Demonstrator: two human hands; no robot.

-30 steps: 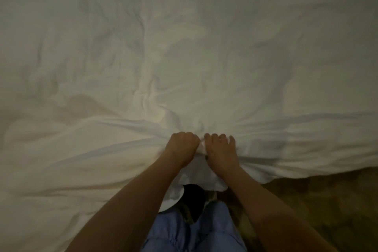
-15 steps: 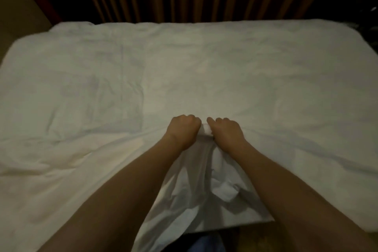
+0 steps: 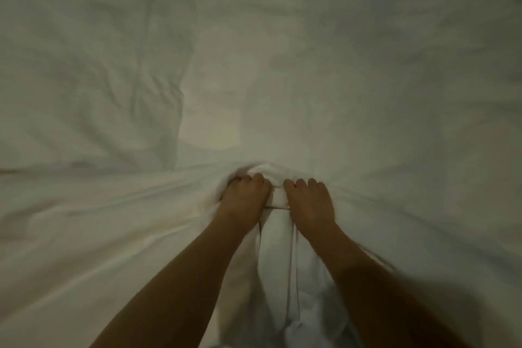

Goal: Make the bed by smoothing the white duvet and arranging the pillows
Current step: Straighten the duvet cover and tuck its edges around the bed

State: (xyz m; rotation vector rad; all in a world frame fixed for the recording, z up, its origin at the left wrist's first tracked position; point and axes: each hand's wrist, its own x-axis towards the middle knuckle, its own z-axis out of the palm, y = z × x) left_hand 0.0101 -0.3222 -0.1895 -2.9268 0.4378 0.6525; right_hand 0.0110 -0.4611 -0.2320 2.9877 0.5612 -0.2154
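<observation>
Both hands, left hand (image 3: 245, 197) and right hand (image 3: 310, 202), are gripping a bunched fold of the duvet (image 3: 282, 65) at lower centre; pulling unevenly is risking fresh creases at left.

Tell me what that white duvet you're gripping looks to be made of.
The white duvet looks like thin woven fabric with a matte finish, perhaps cotton: it creases softly and bunches into fine folds where the left hand and right hand grip it. The exact fibre can't be told in this dim light.
</observation>
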